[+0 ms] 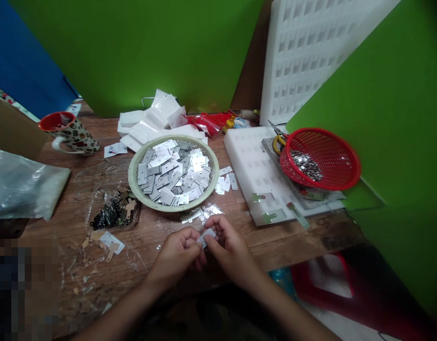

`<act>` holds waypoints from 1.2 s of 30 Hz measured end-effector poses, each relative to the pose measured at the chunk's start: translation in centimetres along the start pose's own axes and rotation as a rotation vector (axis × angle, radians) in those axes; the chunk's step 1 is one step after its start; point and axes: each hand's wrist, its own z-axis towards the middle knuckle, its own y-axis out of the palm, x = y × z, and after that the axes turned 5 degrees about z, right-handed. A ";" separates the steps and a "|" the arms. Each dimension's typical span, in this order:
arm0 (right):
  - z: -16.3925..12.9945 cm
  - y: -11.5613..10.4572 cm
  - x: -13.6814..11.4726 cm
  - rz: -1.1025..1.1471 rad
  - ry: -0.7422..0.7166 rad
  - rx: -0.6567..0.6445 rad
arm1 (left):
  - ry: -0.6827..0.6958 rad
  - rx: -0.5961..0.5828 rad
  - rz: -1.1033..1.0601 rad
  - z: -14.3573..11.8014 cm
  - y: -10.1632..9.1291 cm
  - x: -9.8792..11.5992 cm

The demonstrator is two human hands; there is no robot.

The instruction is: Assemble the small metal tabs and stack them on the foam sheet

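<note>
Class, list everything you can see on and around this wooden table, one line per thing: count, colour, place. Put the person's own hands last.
table: one, brown wood, under everything
bowl: one, pale cream, table centre
metal plates: many, silver, heaped in the bowl, a few loose beside it
small plate: one, silver, between both hands
mug: one, red inside, patterned, left rear
basket: one, red, on the right, small shiny parts inside
foam tray: one, white, under the basket
scissors: one, yellow handles, behind the basket
white bags: several, behind the bowl
dark parts: one pile, left of the bowl
plastic bag: one, clear, far left
left hand: pinching the small plate
right hand: pinching the small plate
</note>
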 end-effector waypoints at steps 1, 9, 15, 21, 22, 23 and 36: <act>0.0 0.0 -0.1 -0.015 -0.004 0.000 | -0.001 -0.007 0.006 0.0 -0.1 0.0; 0.0 -0.1 -0.4 -0.120 -0.027 -0.022 | -0.014 -0.033 0.054 -0.3 -0.9 -0.2; 0.0 0.1 -0.3 -0.049 0.042 -0.081 | -0.045 -0.020 0.020 -0.8 -0.9 -0.5; 0.1 0.3 -0.7 -0.018 0.081 -0.089 | -0.047 -0.039 0.017 -1.0 -1.1 -0.6; 0.1 0.2 -0.7 -0.017 0.083 -0.092 | -0.049 -0.041 0.015 -1.0 -1.1 -0.6; 0.0 0.2 -0.7 -0.010 0.084 -0.098 | -0.051 -0.044 0.011 -1.0 -1.1 -0.6; 0.1 0.3 -1.1 0.024 0.140 -0.100 | -0.073 -0.070 -0.019 -1.0 -1.2 -0.6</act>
